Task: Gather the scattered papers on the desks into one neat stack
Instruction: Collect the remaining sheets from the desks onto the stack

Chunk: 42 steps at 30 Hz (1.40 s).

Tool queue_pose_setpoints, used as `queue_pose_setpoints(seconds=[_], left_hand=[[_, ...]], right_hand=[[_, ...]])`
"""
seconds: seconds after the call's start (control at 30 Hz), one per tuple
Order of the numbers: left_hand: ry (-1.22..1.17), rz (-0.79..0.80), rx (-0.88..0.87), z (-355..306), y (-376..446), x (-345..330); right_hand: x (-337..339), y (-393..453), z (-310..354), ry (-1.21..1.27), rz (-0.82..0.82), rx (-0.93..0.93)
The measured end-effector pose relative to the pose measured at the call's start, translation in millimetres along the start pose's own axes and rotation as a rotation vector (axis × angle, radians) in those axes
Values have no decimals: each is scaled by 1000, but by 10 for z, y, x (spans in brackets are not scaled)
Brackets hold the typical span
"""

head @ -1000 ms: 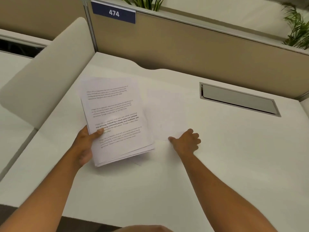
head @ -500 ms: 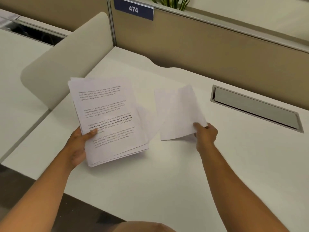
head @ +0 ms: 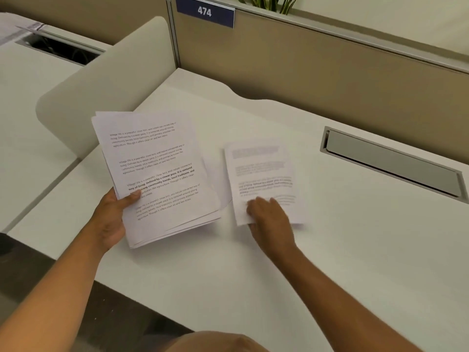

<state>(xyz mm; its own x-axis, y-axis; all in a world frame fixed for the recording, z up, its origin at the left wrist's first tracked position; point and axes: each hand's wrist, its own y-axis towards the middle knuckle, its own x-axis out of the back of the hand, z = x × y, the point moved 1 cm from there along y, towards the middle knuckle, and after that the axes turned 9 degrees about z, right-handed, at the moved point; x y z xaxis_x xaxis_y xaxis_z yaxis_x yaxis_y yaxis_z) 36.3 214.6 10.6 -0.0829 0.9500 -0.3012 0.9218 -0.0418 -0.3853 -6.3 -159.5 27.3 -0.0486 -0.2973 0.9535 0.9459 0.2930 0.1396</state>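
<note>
Left hand (head: pixel 111 219) grips the paper stack (head: pixel 154 174) above the white desk (head: pixel 355 250), thumb pinching its top page; just right of that stack, right hand (head: pixel 270 218) pinches a blurred single sheet (head: pixel 261 174).

You turned the single sheet (head: pixel 261 179) over in your right hand (head: pixel 270 217), so its printed side now faced up, and shifted your view slightly left.
</note>
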Motion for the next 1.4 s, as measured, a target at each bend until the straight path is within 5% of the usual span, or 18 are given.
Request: queue_pose_setpoints(seconds=[0.17, 0.27, 0.4, 0.5, 0.57, 0.8, 1.1, 1.4], left_hand=[[11, -16, 12, 40, -88, -2], [6, -14, 19, 80, -114, -19], [13, 5, 21, 133, -124, -90], [15, 34, 19, 168, -116, -162], [11, 42, 18, 193, -107, -211], [-6, 38, 6, 211, -129, -450], [4, 2, 41, 168, -147, -564], [-3, 29, 49, 164, -152, -766]], right_hand=[[-418, -351, -74, 61, 216, 99], [-390, -388, -166, 164, 187, 19], [-195, -216, -460, 300, -38, -461], [-49, -74, -723, 317, 188, -887], [16, -8, -826, 406, 224, -950], [114, -6, -1209, 604, 187, -870], [866, 189, -1129, 964, -299, -518], [513, 482, -14, 1077, -18, -271]])
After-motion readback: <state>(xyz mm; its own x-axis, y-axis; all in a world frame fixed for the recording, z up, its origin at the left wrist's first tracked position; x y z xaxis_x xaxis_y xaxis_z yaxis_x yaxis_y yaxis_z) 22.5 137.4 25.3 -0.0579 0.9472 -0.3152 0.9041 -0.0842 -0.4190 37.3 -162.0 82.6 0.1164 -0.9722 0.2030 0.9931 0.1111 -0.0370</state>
